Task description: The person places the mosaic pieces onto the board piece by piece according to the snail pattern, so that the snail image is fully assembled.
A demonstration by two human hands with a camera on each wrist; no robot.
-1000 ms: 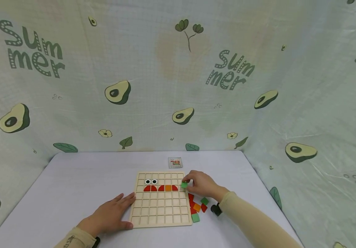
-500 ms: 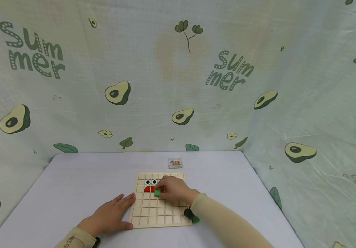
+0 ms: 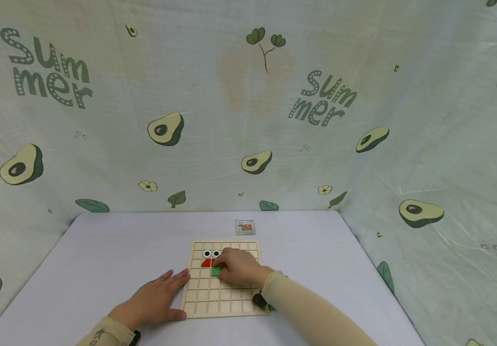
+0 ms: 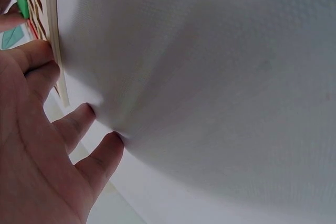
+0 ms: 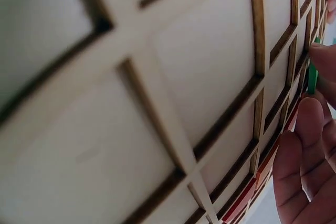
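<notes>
A wooden grid board (image 3: 201, 307) lies on the white table. My right hand (image 3: 239, 267) pinches a square green tile (image 3: 216, 271) between thumb and fingertips, low over the board just below the red tiles. The right wrist view shows this green tile (image 5: 313, 77) on edge, right at the grid ribs. Two white eye tiles (image 3: 207, 253) sit in an upper row, above a rounded red tile (image 3: 206, 263); other tiles in that row are hidden by the hand. My left hand (image 3: 155, 295) rests flat with fingers spread, fingertips against the board's left edge.
A small picture card (image 3: 245, 227) lies beyond the board. Right of the board, my sleeve hides most of the loose tiles; part of a green piece (image 3: 272, 307) shows. A black wrist camera (image 3: 259, 301) hangs over the board's lower right. A printed cloth (image 3: 214, 182) stands behind the table.
My right hand has carried the green tile leftward from the board's right edge, then slightly further left and down to below the red tiles. The left hand has stayed in place.
</notes>
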